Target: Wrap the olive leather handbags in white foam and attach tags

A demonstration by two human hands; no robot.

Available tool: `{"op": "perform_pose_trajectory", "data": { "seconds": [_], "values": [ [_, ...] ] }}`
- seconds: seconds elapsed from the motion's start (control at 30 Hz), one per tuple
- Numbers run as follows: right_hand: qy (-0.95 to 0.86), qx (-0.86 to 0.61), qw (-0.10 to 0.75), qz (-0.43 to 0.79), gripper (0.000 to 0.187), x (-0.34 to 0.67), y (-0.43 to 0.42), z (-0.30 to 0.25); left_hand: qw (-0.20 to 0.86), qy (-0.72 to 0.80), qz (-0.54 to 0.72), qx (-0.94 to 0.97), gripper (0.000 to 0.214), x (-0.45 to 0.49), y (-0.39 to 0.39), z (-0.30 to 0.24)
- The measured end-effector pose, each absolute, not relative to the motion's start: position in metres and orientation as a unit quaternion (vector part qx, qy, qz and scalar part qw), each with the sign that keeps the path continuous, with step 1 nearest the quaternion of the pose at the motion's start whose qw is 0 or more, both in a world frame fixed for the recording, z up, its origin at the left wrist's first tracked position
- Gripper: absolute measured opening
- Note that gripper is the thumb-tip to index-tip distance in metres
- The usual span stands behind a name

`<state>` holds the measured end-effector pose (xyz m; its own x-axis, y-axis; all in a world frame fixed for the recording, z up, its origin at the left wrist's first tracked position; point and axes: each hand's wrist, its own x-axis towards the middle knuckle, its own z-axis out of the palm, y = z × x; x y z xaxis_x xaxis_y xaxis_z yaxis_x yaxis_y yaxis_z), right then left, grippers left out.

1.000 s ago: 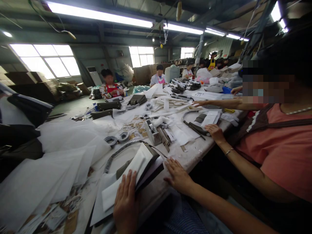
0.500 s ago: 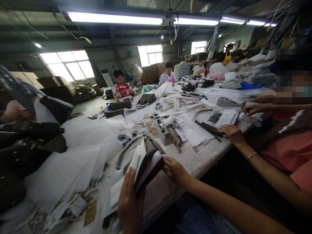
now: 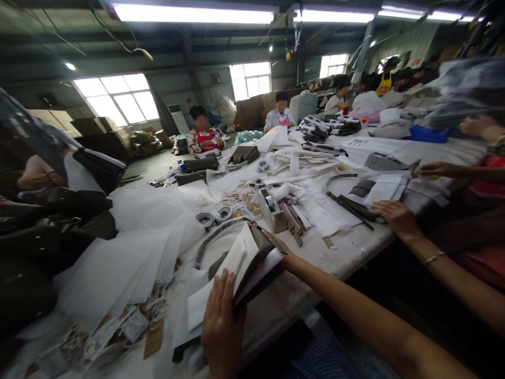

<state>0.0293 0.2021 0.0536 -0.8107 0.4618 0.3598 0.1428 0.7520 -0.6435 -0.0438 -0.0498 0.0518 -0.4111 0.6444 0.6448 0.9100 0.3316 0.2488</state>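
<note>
A dark olive handbag [image 3: 260, 245] lies tilted on the table in front of me, with white sheets [image 3: 240, 252] against its front. Its wrapped handle [image 3: 205, 239] curves out on the far side. My left hand [image 3: 223, 321] grips the near edge, fingers along the white sheet and the thumb out of sight. At the top right end my right hand [image 3: 287, 258] holds the bag's edge; most of its fingers are hidden behind the flap. Tape rolls [image 3: 205, 220] and a grey tape dispenser [image 3: 272, 210] stand just beyond the bag.
White sheets [image 3: 130, 263] are spread at the left beside a pile of dark bags [image 3: 31, 247]. Tags with strings [image 3: 134, 326] litter the near left. On the right, a co-worker's hand [image 3: 398, 216] rests by another bag [image 3: 351, 205]. Other people sit across the table.
My right hand has moved up and further behind the bag's edge, so its fingers are now mostly covered. The left hand keeps its hold. The whole view has shifted slightly.
</note>
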Motion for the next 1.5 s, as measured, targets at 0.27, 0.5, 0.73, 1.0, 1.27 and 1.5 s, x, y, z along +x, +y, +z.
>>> {"op": "perform_pose_trajectory", "data": {
  "seconds": [0.27, 0.5, 0.73, 1.0, 1.27, 1.5],
  "values": [
    [-0.962, -0.134, 0.11, 0.212, 0.043, 0.177, 0.178, 0.027, 0.238, -0.77, -0.231, -0.546, 0.062, -0.034, -0.046, 0.047],
    [-0.895, -0.262, 0.299, 0.204, 0.029, 0.2, 0.174, 0.066, 0.301, -0.749, -0.156, -0.569, 0.06, -0.017, -0.037, 0.032],
    [-0.943, -0.186, 0.206, 0.184, 0.033, 0.086, 0.192, 0.122, 0.31, -0.756, -0.116, -0.565, 0.056, -0.001, -0.037, 0.03],
    [-0.955, -0.28, -0.012, 0.094, 0.042, -0.032, 0.209, 0.098, 0.333, -0.767, -0.132, -0.532, 0.053, 0.015, -0.043, 0.026],
    [-0.927, -0.338, -0.08, 0.142, 0.031, -0.031, 0.217, 0.082, 0.33, -0.773, -0.143, -0.523, 0.05, 0.014, -0.041, 0.023],
    [-0.905, -0.262, 0.049, 0.331, 0.03, -0.014, 0.229, 0.088, 0.323, -0.773, -0.136, -0.528, 0.054, 0.01, -0.04, 0.023]
  ]
}}
